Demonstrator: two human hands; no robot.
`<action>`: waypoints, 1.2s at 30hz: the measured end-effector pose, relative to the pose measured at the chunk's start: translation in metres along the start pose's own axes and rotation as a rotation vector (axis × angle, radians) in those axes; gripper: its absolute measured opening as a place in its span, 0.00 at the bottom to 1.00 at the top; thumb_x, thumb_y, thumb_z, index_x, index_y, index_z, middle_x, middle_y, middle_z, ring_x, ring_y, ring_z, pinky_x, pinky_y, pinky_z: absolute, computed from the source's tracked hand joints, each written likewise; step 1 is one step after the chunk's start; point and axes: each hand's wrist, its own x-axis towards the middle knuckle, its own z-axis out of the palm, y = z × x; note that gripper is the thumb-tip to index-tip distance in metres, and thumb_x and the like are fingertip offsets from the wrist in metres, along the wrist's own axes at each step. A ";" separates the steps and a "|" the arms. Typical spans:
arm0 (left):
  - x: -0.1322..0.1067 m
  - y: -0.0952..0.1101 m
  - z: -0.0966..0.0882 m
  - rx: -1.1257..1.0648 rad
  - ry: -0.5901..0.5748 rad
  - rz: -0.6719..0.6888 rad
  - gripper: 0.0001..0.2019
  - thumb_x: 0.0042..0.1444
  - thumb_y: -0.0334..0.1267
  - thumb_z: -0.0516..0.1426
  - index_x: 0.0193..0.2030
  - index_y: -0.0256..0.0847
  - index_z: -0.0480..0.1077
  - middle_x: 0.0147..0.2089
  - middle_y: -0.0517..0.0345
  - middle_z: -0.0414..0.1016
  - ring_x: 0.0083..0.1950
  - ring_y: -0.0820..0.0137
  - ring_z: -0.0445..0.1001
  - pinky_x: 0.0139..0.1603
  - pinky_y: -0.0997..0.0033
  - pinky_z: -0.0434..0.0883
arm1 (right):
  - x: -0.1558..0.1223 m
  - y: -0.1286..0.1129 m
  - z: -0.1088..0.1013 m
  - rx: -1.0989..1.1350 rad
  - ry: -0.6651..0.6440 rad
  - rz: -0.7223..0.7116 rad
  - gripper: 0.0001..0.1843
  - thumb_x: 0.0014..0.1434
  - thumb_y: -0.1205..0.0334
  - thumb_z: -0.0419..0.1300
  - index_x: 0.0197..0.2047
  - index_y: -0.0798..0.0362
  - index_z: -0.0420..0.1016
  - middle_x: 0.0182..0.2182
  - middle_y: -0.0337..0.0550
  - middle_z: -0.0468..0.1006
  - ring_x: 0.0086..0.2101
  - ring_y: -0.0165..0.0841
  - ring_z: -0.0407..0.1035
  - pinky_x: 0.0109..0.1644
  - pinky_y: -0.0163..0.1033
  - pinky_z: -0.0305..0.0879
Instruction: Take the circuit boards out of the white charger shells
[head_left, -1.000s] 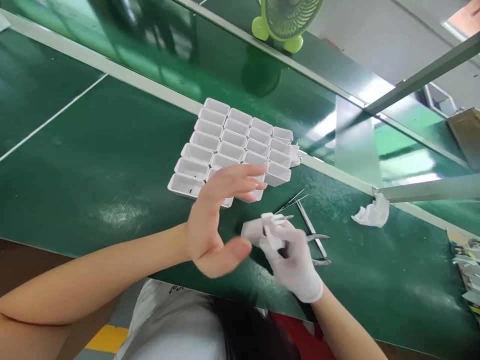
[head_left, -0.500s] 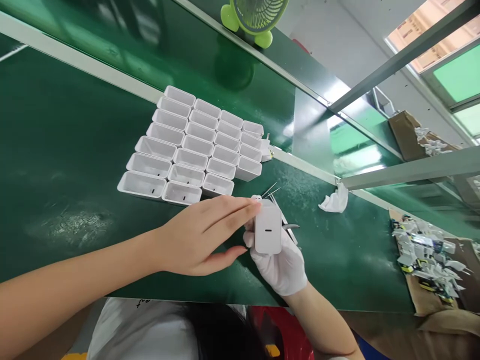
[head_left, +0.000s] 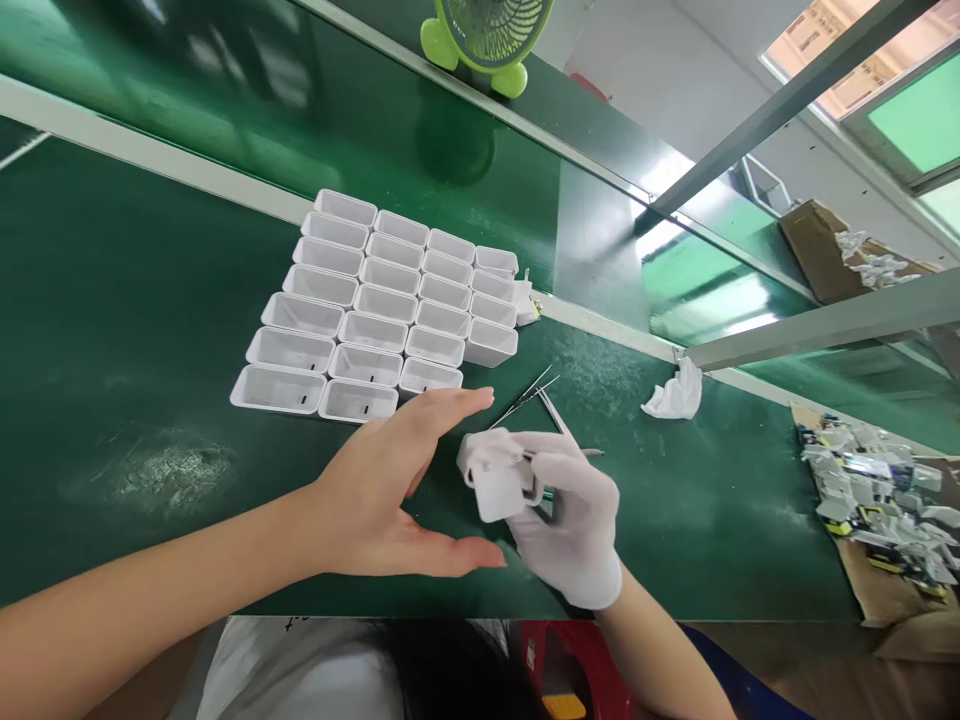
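2 hands work close: gloved right hand grips a white shell by its sides, tilted, seemingly to show its face; bare left hand spreads open just beside it. Tweezers lie beyond the fingertips.

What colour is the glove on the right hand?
White; the gloved right hand shows best in the head view.

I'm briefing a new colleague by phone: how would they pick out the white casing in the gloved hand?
On the green bench stands a block of open white housings in tidy rows. Just nearer the person, the gloved right hand grips a lone white casing. It alone is held in a hand, apart from the rows.
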 end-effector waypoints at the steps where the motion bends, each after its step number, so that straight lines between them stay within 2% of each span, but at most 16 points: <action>1: -0.001 0.001 0.000 -0.037 -0.041 -0.049 0.47 0.50 0.52 0.69 0.71 0.47 0.50 0.60 0.47 0.70 0.22 0.81 0.63 0.21 0.74 0.71 | -0.002 0.002 0.000 -0.032 0.009 -0.078 0.29 0.57 0.76 0.64 0.57 0.43 0.63 0.50 0.46 0.77 0.45 0.39 0.75 0.46 0.48 0.76; 3: -0.001 0.004 0.001 -0.091 -0.085 -0.073 0.45 0.51 0.48 0.69 0.71 0.48 0.51 0.62 0.47 0.69 0.25 0.79 0.68 0.21 0.76 0.71 | -0.007 0.005 0.002 -0.055 0.030 -0.148 0.36 0.53 0.78 0.66 0.61 0.43 0.61 0.53 0.47 0.77 0.46 0.40 0.76 0.47 0.49 0.77; 5: -0.001 0.004 0.002 -0.102 -0.071 0.002 0.38 0.54 0.41 0.68 0.69 0.47 0.56 0.60 0.48 0.71 0.38 0.70 0.77 0.30 0.75 0.77 | -0.009 0.004 0.002 -0.055 0.027 -0.123 0.37 0.52 0.76 0.67 0.62 0.44 0.63 0.52 0.48 0.77 0.48 0.42 0.76 0.46 0.49 0.79; 7: 0.000 0.004 0.003 -0.118 -0.038 0.088 0.34 0.54 0.35 0.67 0.66 0.44 0.59 0.56 0.48 0.75 0.49 0.63 0.78 0.43 0.70 0.80 | -0.009 0.001 0.001 -0.056 0.012 -0.057 0.34 0.53 0.73 0.68 0.61 0.44 0.65 0.51 0.49 0.78 0.47 0.43 0.76 0.45 0.49 0.80; 10: 0.000 0.001 0.005 -0.186 0.022 0.171 0.34 0.50 0.36 0.67 0.63 0.40 0.63 0.53 0.47 0.77 0.52 0.59 0.79 0.52 0.65 0.79 | -0.009 -0.004 -0.001 -0.036 0.038 -0.042 0.36 0.53 0.73 0.69 0.61 0.43 0.64 0.51 0.47 0.79 0.45 0.41 0.77 0.45 0.48 0.80; 15: 0.000 0.000 0.008 -0.241 0.125 0.277 0.32 0.50 0.42 0.65 0.62 0.39 0.65 0.49 0.45 0.79 0.49 0.58 0.81 0.45 0.64 0.82 | -0.008 -0.002 0.001 0.013 0.069 -0.127 0.38 0.54 0.74 0.68 0.62 0.40 0.60 0.52 0.45 0.79 0.46 0.40 0.77 0.45 0.47 0.80; 19: 0.003 0.002 0.004 -0.232 0.091 0.294 0.25 0.55 0.40 0.61 0.60 0.41 0.66 0.47 0.44 0.79 0.47 0.59 0.81 0.39 0.65 0.82 | -0.011 -0.003 0.003 0.012 0.052 -0.123 0.34 0.53 0.75 0.67 0.57 0.39 0.62 0.50 0.44 0.79 0.44 0.40 0.77 0.42 0.46 0.80; 21: 0.004 0.002 0.001 -0.217 0.074 0.309 0.24 0.57 0.39 0.60 0.60 0.40 0.66 0.48 0.44 0.79 0.49 0.59 0.80 0.40 0.65 0.82 | -0.011 -0.007 0.003 0.014 0.050 -0.134 0.33 0.53 0.76 0.66 0.55 0.39 0.62 0.49 0.43 0.79 0.45 0.40 0.76 0.43 0.47 0.79; 23: 0.003 0.002 0.001 -0.219 0.083 0.315 0.25 0.60 0.41 0.57 0.63 0.37 0.64 0.52 0.40 0.76 0.52 0.57 0.78 0.42 0.62 0.81 | -0.004 -0.009 -0.001 -0.020 0.048 -0.106 0.28 0.53 0.74 0.67 0.52 0.41 0.66 0.48 0.43 0.80 0.43 0.40 0.76 0.44 0.47 0.78; 25: 0.002 0.002 0.002 -0.219 0.093 0.266 0.25 0.64 0.40 0.53 0.67 0.35 0.59 0.60 0.36 0.70 0.49 0.59 0.77 0.39 0.62 0.81 | 0.012 -0.004 -0.012 -0.117 0.086 0.003 0.21 0.54 0.72 0.67 0.48 0.44 0.69 0.43 0.43 0.80 0.40 0.38 0.76 0.43 0.45 0.77; 27: -0.001 0.000 0.006 -0.092 0.065 0.154 0.23 0.66 0.34 0.51 0.68 0.38 0.57 0.65 0.35 0.64 0.38 0.69 0.77 0.34 0.66 0.78 | 0.040 0.016 -0.030 -0.249 0.213 0.166 0.18 0.56 0.70 0.65 0.48 0.45 0.69 0.39 0.41 0.77 0.39 0.35 0.74 0.41 0.41 0.75; 29: -0.004 -0.004 0.010 0.173 0.012 0.062 0.20 0.66 0.30 0.52 0.64 0.39 0.60 0.67 0.36 0.63 0.29 0.77 0.74 0.30 0.70 0.76 | 0.074 0.051 -0.054 -0.334 0.432 0.266 0.30 0.55 0.65 0.66 0.58 0.45 0.59 0.44 0.43 0.75 0.43 0.35 0.73 0.43 0.41 0.74; 31: -0.006 -0.008 0.015 0.443 -0.009 0.042 0.16 0.66 0.30 0.54 0.60 0.38 0.63 0.65 0.38 0.66 0.26 0.77 0.73 0.26 0.71 0.73 | 0.106 0.093 -0.079 -0.513 0.471 0.384 0.32 0.56 0.63 0.63 0.60 0.48 0.54 0.43 0.43 0.74 0.41 0.35 0.73 0.44 0.42 0.72; 33: -0.008 -0.011 0.018 0.618 0.015 0.071 0.15 0.66 0.31 0.54 0.59 0.36 0.64 0.62 0.40 0.70 0.24 0.76 0.73 0.23 0.71 0.70 | 0.131 0.130 -0.099 -0.636 0.485 0.492 0.28 0.58 0.62 0.59 0.59 0.52 0.53 0.41 0.45 0.72 0.37 0.35 0.72 0.44 0.45 0.72; 35: -0.009 -0.012 0.019 0.736 0.056 0.086 0.14 0.66 0.32 0.54 0.58 0.34 0.65 0.58 0.42 0.73 0.24 0.75 0.74 0.22 0.72 0.70 | 0.145 0.152 -0.108 -0.665 0.452 0.515 0.26 0.57 0.64 0.55 0.58 0.55 0.53 0.40 0.49 0.72 0.38 0.39 0.72 0.45 0.50 0.71; 36: -0.009 -0.011 0.019 0.785 0.071 0.084 0.14 0.66 0.32 0.54 0.58 0.34 0.65 0.56 0.43 0.75 0.24 0.75 0.73 0.21 0.72 0.69 | 0.149 0.156 -0.108 -0.678 0.428 0.502 0.26 0.57 0.66 0.53 0.58 0.56 0.54 0.43 0.52 0.72 0.42 0.42 0.71 0.49 0.54 0.70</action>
